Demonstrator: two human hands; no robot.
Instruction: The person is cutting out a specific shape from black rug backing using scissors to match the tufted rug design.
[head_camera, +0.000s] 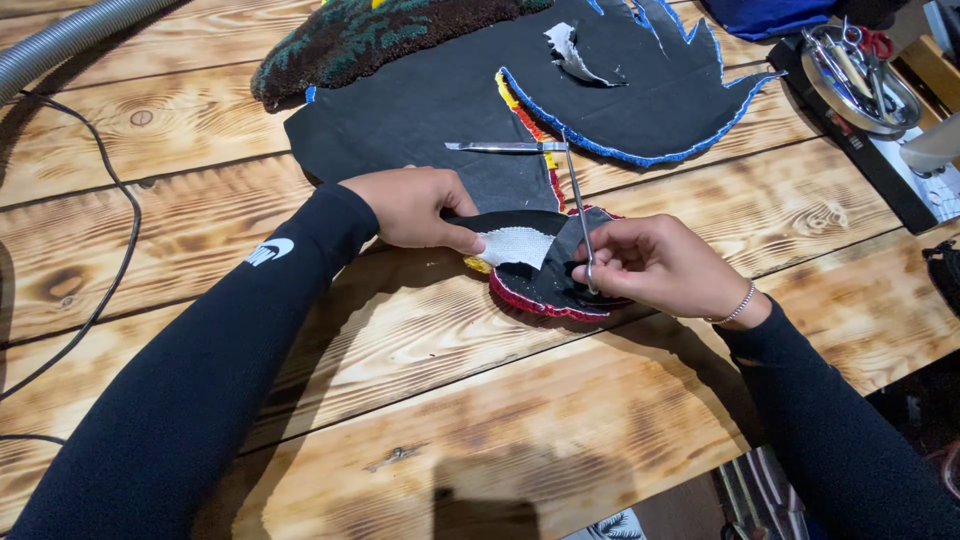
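Backing partly peeled off the rug's edge, most of it still stuck down.

I see my left hand (415, 207) pinching a folded-back flap (500, 222) of black backing, with white mesh (515, 246) bared beneath. My right hand (660, 265) is closed around a thin metal tool (580, 215), its tip near the red edge. The rug (470, 120) lies face down on the wooden table (450, 400), just ahead of me. I judge only this corner loosened; a torn patch (572, 52) shows farther up, the rest stays covered.
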